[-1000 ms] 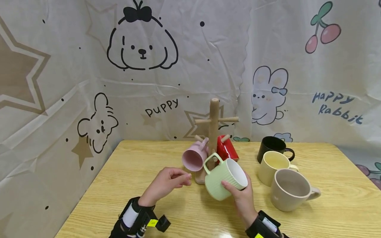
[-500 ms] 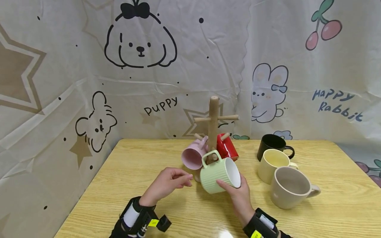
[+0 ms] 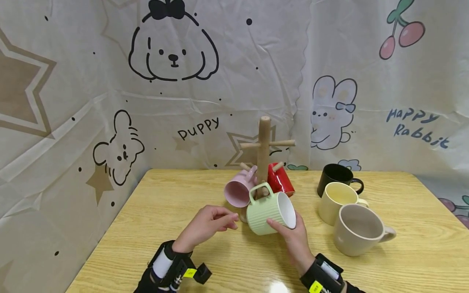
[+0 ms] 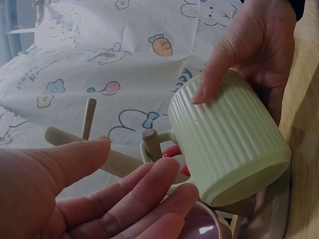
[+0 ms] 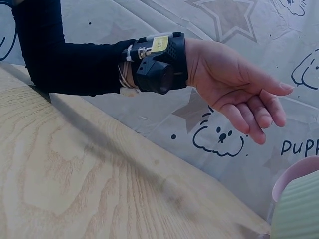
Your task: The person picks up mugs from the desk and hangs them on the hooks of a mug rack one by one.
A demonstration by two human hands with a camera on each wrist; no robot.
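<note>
Green mug (image 3: 264,213) in my right hand (image 3: 296,243), up against the rack

I grip the green mug near its rim with my right hand, thumb along the ribbed side. It is tipped over sideways in front of the wooden rack (image 3: 264,152), mouth to my right, handle (image 3: 251,196) to the rack. From my left wrist, a peg (image 4: 151,142) shows within the handle's loop; I can't tell whether it passes through. My left hand (image 3: 207,224) holds nothing, fingers loosely bent, just beside the mug. A pink mug (image 3: 237,191) and a red mug (image 3: 280,181) are on the rack. To the right, black (image 3: 325,184), yellow (image 3: 329,208) and beige (image 3: 347,236) mugs stand upright on the bench (image 3: 176,191).
</note>
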